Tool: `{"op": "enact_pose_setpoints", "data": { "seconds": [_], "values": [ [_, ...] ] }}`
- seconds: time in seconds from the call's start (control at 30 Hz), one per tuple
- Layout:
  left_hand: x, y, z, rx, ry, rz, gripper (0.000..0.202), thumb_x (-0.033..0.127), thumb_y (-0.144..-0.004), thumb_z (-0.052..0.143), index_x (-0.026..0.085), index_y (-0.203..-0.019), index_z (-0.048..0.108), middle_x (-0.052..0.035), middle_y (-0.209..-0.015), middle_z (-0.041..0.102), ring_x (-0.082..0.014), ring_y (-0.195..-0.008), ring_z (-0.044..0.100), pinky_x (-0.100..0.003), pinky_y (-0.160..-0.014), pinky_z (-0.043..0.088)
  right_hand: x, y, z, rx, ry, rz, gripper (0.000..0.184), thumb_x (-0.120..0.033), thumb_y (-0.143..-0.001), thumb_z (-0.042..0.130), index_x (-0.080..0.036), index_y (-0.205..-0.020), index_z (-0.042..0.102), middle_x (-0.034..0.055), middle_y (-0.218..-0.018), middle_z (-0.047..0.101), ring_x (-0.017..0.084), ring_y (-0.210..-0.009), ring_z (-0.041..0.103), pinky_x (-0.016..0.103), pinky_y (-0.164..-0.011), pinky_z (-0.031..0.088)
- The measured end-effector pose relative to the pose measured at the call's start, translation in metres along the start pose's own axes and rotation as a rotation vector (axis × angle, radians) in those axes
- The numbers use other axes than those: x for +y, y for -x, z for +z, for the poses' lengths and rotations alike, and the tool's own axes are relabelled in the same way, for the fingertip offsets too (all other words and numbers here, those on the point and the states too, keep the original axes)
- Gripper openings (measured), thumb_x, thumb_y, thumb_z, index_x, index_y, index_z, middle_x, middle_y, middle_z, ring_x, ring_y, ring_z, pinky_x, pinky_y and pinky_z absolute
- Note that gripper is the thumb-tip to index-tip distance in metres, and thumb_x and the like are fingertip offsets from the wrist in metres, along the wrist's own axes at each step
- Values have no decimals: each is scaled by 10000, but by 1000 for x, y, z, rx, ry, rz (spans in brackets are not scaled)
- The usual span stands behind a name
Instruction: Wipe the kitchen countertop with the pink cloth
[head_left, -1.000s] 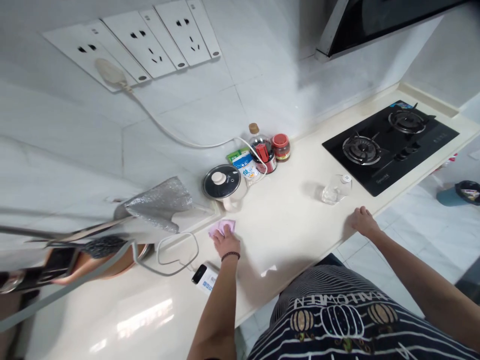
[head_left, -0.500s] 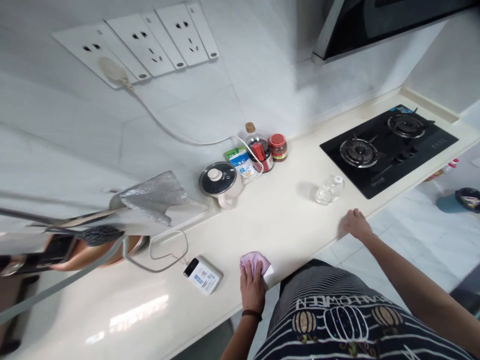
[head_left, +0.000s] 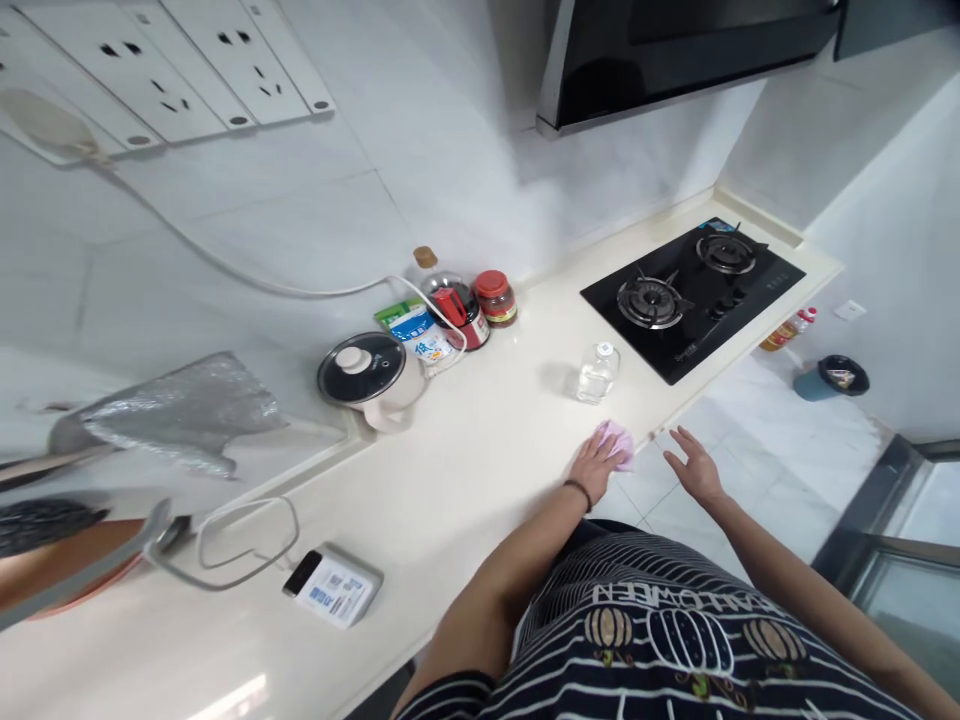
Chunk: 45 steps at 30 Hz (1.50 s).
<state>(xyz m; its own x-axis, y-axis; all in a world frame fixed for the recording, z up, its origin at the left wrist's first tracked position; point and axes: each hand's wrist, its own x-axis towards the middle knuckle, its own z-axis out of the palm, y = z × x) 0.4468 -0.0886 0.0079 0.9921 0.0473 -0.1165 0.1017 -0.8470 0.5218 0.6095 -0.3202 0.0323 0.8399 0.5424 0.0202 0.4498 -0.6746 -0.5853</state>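
My left hand, with a dark bead bracelet on its wrist, presses a pink cloth onto the front edge of the pale countertop. Its fingers lie over the cloth, and part of the cloth sticks out past them. Just right of the cloth, my right hand hovers beyond the counter edge, fingers apart and nothing held. A clear bottle of colourless liquid stands upright behind the cloth, apart from both hands.
A black gas hob lies to the right beneath a range hood. Against the wall stand a lidded electric pot, a red-lidded jar and packets. A corded white device lies left. A bin stands on the floor.
My left hand has slid the cloth rightward along the counter edge, close to the bottle. My right hand has come off the counter and opened. The camera view has shifted right.
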Motion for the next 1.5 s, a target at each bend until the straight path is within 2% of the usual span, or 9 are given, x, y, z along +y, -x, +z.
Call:
{"op": "enact_pose_setpoints", "data": {
  "seconds": [0.1, 0.2, 0.43, 0.77, 0.9, 1.03, 1.2, 1.33, 1.5],
  "values": [
    [25, -36, 4, 5, 16, -44, 631, 97, -968, 471, 324, -1551, 556, -49, -1750, 352, -272, -1657, 188, -553, -1327, 255, -1, 4, 0, -23, -13, -34, 532, -495, -917, 590, -229, -1364, 700, 129, -1519, 643, 318, -1424, 589, 549, -1197, 496],
    [25, -24, 11, 36, 30, -73, 633, 101, -971, 462, 328, -1555, 550, -46, -1755, 341, -269, -1661, 176, -552, -1333, 242, -8, 8, 7, -65, -24, -64, 528, -487, -916, 582, -233, -1363, 702, 122, -1490, 668, 308, -1402, 610, 540, -1194, 502],
    [-27, 93, 11, 182, 28, -332, 657, 76, -942, 475, 322, -1544, 568, -67, -1750, 340, -288, -1664, 163, -594, -1324, 252, -37, 22, 25, -195, -27, -88, 512, -462, -931, 538, -264, -1375, 701, 97, -1472, 683, 296, -1407, 603, 533, -1196, 504],
    [-101, 214, -34, 392, -35, -871, 745, 80, -861, 513, 230, -1591, 510, -155, -1739, 347, -326, -1649, 209, -590, -1301, 257, -83, 55, 71, -240, -49, -147, 493, -420, -930, 527, -236, -1348, 715, 113, -1439, 704, 297, -1409, 601, 559, -1222, 478],
    [-118, 250, -49, 403, -5, -922, 658, 151, -926, 510, 233, -1578, 528, -160, -1740, 345, -339, -1644, 218, -597, -1296, 252, -118, 75, 103, -275, -66, -211, 502, -390, -927, 532, -235, -1375, 700, 108, -1460, 691, 286, -1421, 592, 564, -1227, 470],
    [-118, 275, -58, 472, 36, -870, 560, 374, -1026, 471, 268, -1572, 540, -138, -1742, 349, -376, -1638, 218, -628, -1285, 257, -156, 96, 132, -337, -72, -290, 526, -339, -941, 527, -235, -1440, 656, 112, -1520, 645, 282, -1473, 541, 580, -1230, 462],
    [-122, 332, -66, 743, -87, -1143, 771, 508, -1006, 506, 154, -1668, 331, -255, -1742, 274, -426, -1646, 137, -718, -1264, 203, -203, 118, 157, -458, -100, -454, 592, -287, -922, 575, -235, -1511, 597, 114, -1601, 569, 285, -1539, 457, 597, -1264, 415],
    [-135, 376, -70, 771, -107, -1310, 881, 550, -956, 582, 147, -1670, 259, -309, -1725, 249, -458, -1630, 166, -754, -1219, 248, -261, 121, 175, -608, -62, -607, 700, -270, -890, 649, -215, -1577, 525, 138, -1669, 478, 305, -1592, 364, 576, -1303, 350],
    [-144, 382, -75, 837, 29, -1425, 1026, 651, -872, 671, 192, -1669, 215, -324, -1693, 275, -507, -1519, 367, -724, -1121, 394, -346, 121, 212, -816, 82, -701, 859, -336, -843, 786, -266, -1630, 449, 130, -1755, 325, 364, -1652, 181, 597, -1337, 195]
  ]
}}
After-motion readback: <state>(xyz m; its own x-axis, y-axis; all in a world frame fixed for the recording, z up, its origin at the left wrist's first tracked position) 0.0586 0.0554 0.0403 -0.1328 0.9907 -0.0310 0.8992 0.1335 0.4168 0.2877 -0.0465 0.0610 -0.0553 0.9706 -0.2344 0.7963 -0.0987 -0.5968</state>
